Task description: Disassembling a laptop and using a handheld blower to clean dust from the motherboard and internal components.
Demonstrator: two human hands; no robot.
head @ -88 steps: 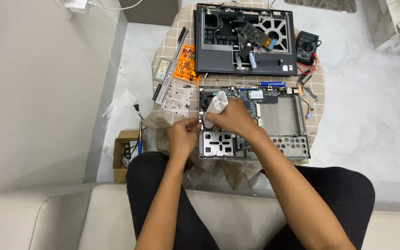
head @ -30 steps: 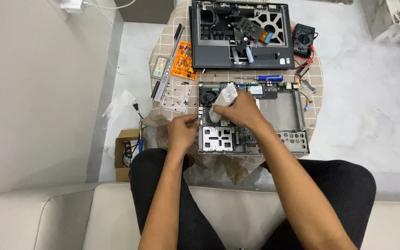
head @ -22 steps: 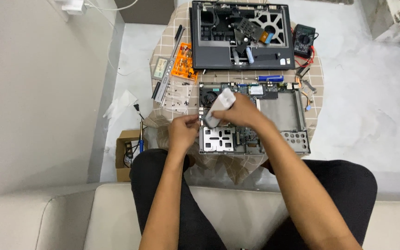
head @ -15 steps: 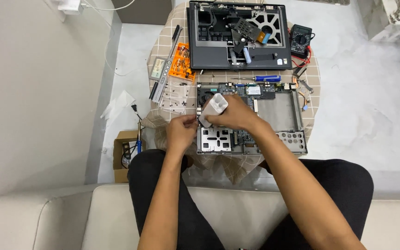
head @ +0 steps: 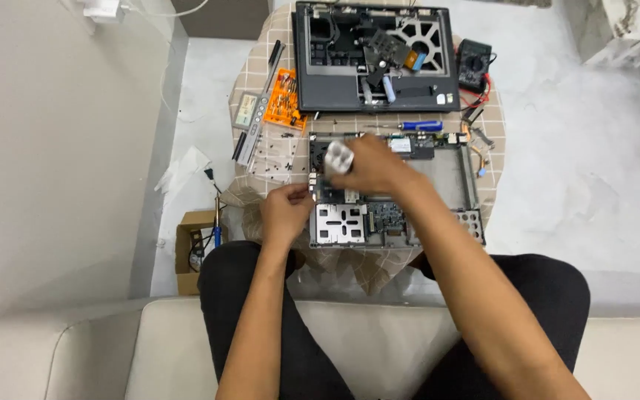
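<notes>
My right hand [head: 370, 164] reaches furthest forward, fingers curled shut around something small and pale, forearm stretched out long. My left hand [head: 284, 213] sits nearer my knees, fingers pinched together, wrist bent slightly inward.

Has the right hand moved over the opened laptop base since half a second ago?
Yes. The right hand with its white object has shifted toward the far edge of the laptop base, nearer the blue screwdriver.
</notes>
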